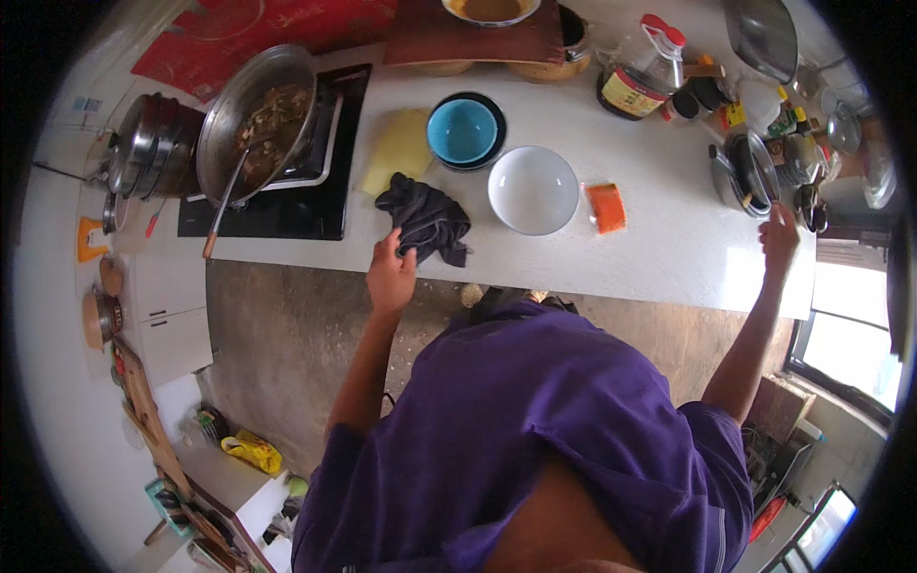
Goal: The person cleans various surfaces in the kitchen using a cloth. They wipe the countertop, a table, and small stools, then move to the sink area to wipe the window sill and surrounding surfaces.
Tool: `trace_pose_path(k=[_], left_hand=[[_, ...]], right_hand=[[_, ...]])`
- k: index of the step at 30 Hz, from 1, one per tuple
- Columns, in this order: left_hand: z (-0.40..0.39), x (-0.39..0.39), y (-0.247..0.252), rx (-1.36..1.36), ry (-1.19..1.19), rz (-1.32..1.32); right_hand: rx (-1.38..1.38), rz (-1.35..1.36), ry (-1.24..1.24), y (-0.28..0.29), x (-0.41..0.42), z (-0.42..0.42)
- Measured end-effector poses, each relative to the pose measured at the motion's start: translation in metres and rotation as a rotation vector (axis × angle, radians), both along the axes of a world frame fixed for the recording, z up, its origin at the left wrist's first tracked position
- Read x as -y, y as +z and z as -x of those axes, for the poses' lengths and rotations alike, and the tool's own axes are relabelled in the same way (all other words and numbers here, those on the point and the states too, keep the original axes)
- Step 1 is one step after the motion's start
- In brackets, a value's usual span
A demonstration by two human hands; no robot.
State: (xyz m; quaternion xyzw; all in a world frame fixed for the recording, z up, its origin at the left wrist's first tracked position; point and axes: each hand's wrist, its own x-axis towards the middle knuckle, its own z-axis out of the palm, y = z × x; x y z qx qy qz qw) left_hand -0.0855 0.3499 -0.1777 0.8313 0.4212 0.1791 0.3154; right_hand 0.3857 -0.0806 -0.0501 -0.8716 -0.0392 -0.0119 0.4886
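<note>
My left hand (391, 278) is at the near left edge of a crumpled dark cloth (428, 218), thumb and fingers apart at its border. Whether they touch the cloth is hard to tell. Far to the right, the fingers of my right hand (779, 236) are curled around the end of a thin utensil (768, 175). It leans out of a metal utensil holder (729, 188) near the counter's right end. Between my hands stand a white bowl (533, 190) and a light blue bowl (462, 131), which sits inside a dark bowl (499, 152). An orange packet (607, 208) lies right of the white bowl.
At left, a large wok (215, 154) of food with a wooden-handled ladle (228, 197) rests over a black cooktop (286, 223). Steamer pots (147, 147) stand beyond it. A large sauce jug (637, 79) and several bottles line the back right. A wooden board (473, 39) carries another bowl (491, 10).
</note>
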Motion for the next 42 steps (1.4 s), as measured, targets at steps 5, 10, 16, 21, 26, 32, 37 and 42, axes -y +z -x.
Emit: trace_pose_path(k=[5, 10, 16, 21, 26, 32, 37, 42], left_hand=[[-0.024, -0.009, -0.012, -0.152, -0.237, -0.343], [-0.023, -0.01, -0.043, -0.313, -0.385, -0.279], [0.006, -0.012, -0.044, -0.128, -0.483, -0.116], [0.057, -0.01, -0.032, 0.079, -0.313, -0.079], [0.123, -0.007, -0.042, 0.016, -0.134, 0.027], [0.192, 0.006, -0.068, -0.021, 0.066, 0.134], [0.184, -0.002, -0.051, 0.022, 0.073, 0.251], [0.154, -0.013, -0.048, 0.129, 0.097, 0.346]], right_hand=[[-0.118, 0.033, 0.65, -0.014, -0.136, 0.151], [-0.085, 0.107, 1.151, -0.051, -0.26, 0.279], [0.221, 0.468, 1.253, -0.13, -0.357, 0.336], [0.241, 0.595, 1.171, -0.16, -0.369, 0.343], [0.121, 0.31, 1.109, -0.165, -0.359, 0.322], [0.125, -0.035, 0.969, -0.099, -0.358, 0.334], [-0.004, -0.023, 0.943, -0.078, -0.337, 0.325], [0.184, 0.545, 1.1, -0.151, -0.291, 0.319]])
